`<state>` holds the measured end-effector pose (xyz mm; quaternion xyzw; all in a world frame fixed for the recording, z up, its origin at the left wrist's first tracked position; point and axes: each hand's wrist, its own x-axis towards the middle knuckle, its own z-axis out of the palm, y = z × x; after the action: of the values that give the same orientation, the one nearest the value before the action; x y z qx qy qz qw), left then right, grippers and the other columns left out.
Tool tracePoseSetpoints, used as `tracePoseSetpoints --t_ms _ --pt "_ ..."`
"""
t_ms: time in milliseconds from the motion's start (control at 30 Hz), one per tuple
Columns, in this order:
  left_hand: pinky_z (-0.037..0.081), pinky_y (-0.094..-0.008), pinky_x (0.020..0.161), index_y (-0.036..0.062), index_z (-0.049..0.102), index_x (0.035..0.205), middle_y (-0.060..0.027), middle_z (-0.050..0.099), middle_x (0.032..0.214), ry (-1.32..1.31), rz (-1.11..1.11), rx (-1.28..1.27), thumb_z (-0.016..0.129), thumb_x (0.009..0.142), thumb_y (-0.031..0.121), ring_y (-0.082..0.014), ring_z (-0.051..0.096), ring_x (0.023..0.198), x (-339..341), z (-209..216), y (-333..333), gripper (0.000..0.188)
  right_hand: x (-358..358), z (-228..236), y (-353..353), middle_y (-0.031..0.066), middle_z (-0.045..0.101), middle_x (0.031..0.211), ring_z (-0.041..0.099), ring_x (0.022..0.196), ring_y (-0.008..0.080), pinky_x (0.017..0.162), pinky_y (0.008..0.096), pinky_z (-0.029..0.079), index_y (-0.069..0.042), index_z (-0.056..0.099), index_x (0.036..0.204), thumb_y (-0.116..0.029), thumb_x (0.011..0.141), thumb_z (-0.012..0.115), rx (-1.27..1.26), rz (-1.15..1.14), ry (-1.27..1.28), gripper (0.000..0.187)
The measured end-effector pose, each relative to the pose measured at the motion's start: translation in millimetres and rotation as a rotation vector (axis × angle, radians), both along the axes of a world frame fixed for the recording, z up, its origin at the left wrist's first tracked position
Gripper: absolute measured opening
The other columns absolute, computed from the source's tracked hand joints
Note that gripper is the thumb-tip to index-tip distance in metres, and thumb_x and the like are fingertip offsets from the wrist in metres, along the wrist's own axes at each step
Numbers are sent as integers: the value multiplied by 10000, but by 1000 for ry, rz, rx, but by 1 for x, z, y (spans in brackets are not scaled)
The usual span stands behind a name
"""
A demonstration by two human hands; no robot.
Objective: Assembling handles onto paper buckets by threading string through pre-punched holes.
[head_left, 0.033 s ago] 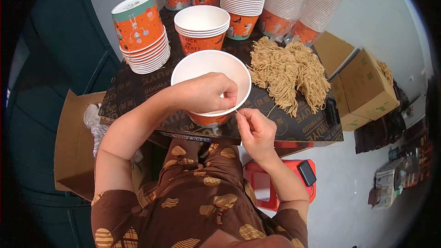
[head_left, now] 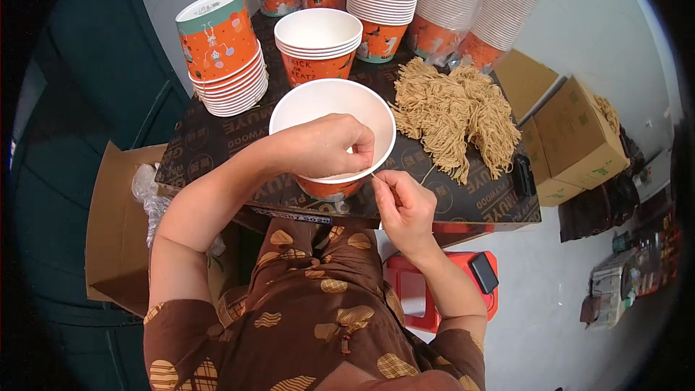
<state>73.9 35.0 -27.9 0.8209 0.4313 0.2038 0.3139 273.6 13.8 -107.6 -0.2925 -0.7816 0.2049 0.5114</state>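
A white-lined orange paper bucket (head_left: 326, 190) stands upright at the table's near edge. My left hand (head_left: 334, 146) reaches over its rim, fingers closed against the inside of the near right wall; what they hold is hidden. Just outside that wall, my right hand (head_left: 407, 206) pinches a thin tan cord (head_left: 373, 175) that meets the bucket just below its rim. The cord's loose tail (head_left: 428, 174) sticks out beyond my right fingers. Right of the bucket lies a heap of tan cords (head_left: 456, 116).
Behind stand a short stack of orange buckets (head_left: 318, 35), an upside-down stack (head_left: 228, 43) and tall bucket stacks (head_left: 387, 0), some in plastic. All rest on a dark printed board table (head_left: 224, 134). Cardboard boxes (head_left: 579, 134) sit at right, an open carton (head_left: 116, 224) at left, a red stool (head_left: 449, 264) below.
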Motion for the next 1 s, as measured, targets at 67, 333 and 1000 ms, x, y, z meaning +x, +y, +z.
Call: tracePoseSetpoints --t_ms 67,333,1000 --pt "510 -357 690 -18 662 808 -145 691 780 -8 0 10 609 803 118 -235 663 725 0 1 0 146 0 1 0 118 640 733 618 591 230 537 308 470 1 637 852 21 830 678 -31 2 20 51" --pt "524 -339 752 -11 710 927 -154 716 853 -27 -19 -11 626 815 120 -240 691 800 -3 4 0 192 -4 2 4 116 617 709 604 579 229 528 316 459 2 624 832 29 817 676 -23 -11 25 60" --pt "473 -329 694 -5 640 849 -105 669 776 -46 64 -20 576 840 140 -175 605 733 -6 -1 -2 159 14 19 -7 100 562 679 583 578 239 514 342 451 -8 625 830 30 794 689 65 29 -126 82"
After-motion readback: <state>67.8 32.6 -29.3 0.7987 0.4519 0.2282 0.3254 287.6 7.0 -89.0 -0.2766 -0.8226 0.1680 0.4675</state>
